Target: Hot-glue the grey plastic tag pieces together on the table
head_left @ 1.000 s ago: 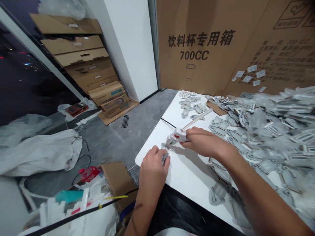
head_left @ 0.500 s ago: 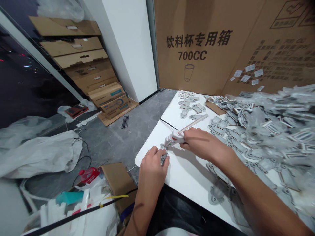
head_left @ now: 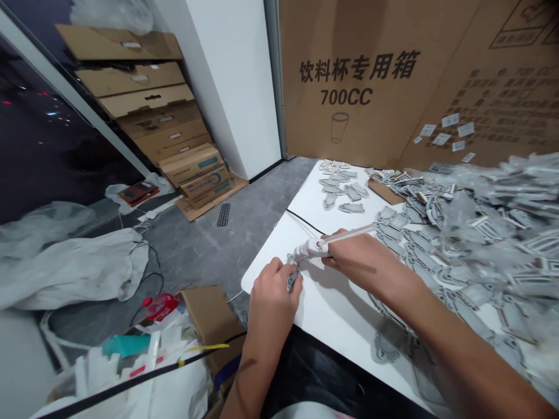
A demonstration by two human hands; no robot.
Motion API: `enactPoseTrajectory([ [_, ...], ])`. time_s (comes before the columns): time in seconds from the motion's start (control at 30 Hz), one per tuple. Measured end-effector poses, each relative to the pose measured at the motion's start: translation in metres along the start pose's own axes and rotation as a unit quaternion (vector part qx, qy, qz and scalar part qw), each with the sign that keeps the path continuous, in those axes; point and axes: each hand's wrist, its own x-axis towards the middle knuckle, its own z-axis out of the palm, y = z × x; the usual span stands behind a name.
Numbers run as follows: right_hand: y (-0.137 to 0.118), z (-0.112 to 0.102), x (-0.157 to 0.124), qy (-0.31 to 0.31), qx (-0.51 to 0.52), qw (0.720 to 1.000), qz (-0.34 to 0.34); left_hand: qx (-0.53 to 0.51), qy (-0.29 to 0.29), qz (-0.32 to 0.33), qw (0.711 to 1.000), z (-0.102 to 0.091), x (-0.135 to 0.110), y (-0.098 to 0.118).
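My left hand (head_left: 274, 291) is closed on a small grey flat piece (head_left: 292, 280) near the left edge of the white table, the piece mostly covered by the fingers. In my right hand (head_left: 345, 251) is a white hot glue gun (head_left: 311, 249), with a translucent glue stick (head_left: 349, 233) jutting from its back. Its nozzle points down-left and meets or nearly meets the grey piece; I cannot tell whether they touch. More grey pieces (head_left: 351, 208) of similar look lie singly beyond the glue gun.
A heap of grey pieces and clear plastic bags (head_left: 493, 233) covers the table's right side. A large cardboard box (head_left: 349, 134) stands behind. On the floor at left are stacked cartons (head_left: 174, 139) and a bin of scraps (head_left: 170, 378). A black cable (head_left: 301, 218) crosses the table edge.
The glue gun has turned in my right hand; its glue stick now lies flatter and points more to the right. My left hand still holds the grey piece. The view has shifted slightly.
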Motion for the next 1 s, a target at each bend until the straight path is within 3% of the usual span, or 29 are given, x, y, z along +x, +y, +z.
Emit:
enactPoseTrajectory([
  [0.2,0.006,0.014,-0.001,0.048,0.013,0.999,-0.015,0.001,-0.008,-0.012,1.0,-0.004,-0.001,0.002],
  [0.37,0.01,0.014,-0.001,0.01,0.064,0.998,-0.008,-0.001,-0.01,-0.018,1.0,-0.002,-0.001,0.001],
  [0.5,0.013,0.012,0.002,0.018,0.077,0.997,-0.025,-0.017,-0.005,-0.023,1.0,0.0,0.0,-0.002],
  [0.73,0.013,0.012,0.008,-0.014,0.053,0.997,0.054,-0.017,-0.001,-0.017,1.0,0.0,-0.001,-0.003],
  [1.0,0.006,-0.015,0.029,-0.039,0.031,0.997,0.056,0.002,-0.013,-0.01,1.0,-0.002,0.0,-0.001],
])
